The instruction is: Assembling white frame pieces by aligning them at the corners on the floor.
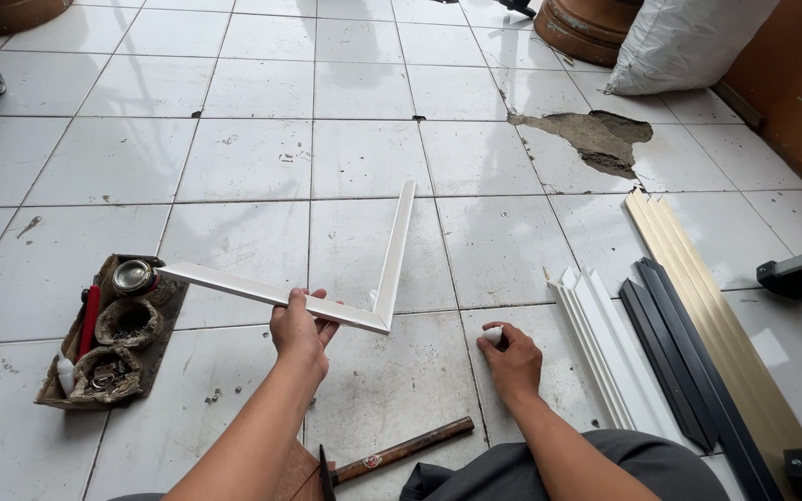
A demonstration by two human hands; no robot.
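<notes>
Hammer (401, 453) on tiled floor (252, 158); tray of fasteners (113, 334) left; white, black, gold strips (689, 343) right; white sack (689, 42) and clay pot (587, 23) beyond.

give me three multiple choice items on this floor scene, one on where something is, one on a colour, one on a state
1. Where does the hammer lie?
A. on the tiled floor between the person's arms
B. inside the tool tray
C. on top of the white sack

2. What colour is the L-shaped frame corner?
A. black
B. white
C. gold

3. How is that frame corner held?
A. flat under both hands
B. leaning on the wall
C. gripped on one leg by the left hand

Answers:
1. A, its wooden handle rests on the tiles near the lower edge.
2. B, both joined legs are white, unlike the dark and gold strips at the right.
3. C, the left hand wraps one leg, while the right hand rests on the floor around a small white object.
</notes>
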